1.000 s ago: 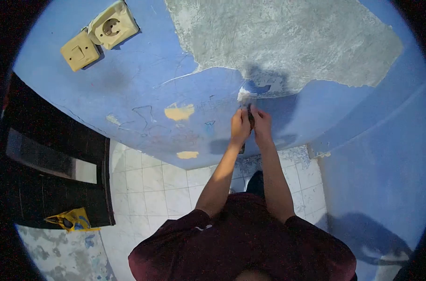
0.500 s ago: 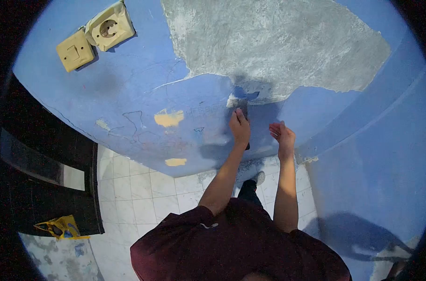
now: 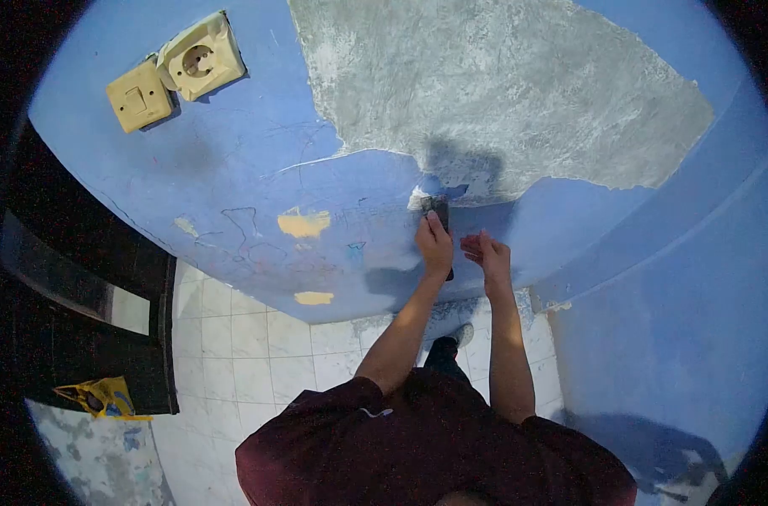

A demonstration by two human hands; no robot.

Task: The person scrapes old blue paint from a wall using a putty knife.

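My left hand (image 3: 435, 246) is closed around a dark, flat, long scraper (image 3: 439, 209), thumb laid along its face. The tool's upper end lies at the wall, just under the ragged lower edge of the bare grey patch (image 3: 519, 93). A small white chipped spot (image 3: 416, 198) shows beside that end. Close by on the right, my right hand (image 3: 490, 253) is empty, its fingers loosely bent and apart, pointing toward the left hand. Blue paint (image 3: 358, 181) covers the wall around both hands. Whether the scraper's edge presses on the wall is hard to see.
A socket (image 3: 200, 61) and a light switch (image 3: 139, 97) are on the wall at upper left. Another blue wall (image 3: 679, 278) meets it on the right. White floor tiles (image 3: 240, 337) lie below. A yellow bag (image 3: 105, 396) lies at lower left by a dark door (image 3: 63, 337).
My right hand has moved left, closer to the left hand. The left hand keeps its grip on the scraper, with the tool slightly lower in view. The whole view has shifted a little.
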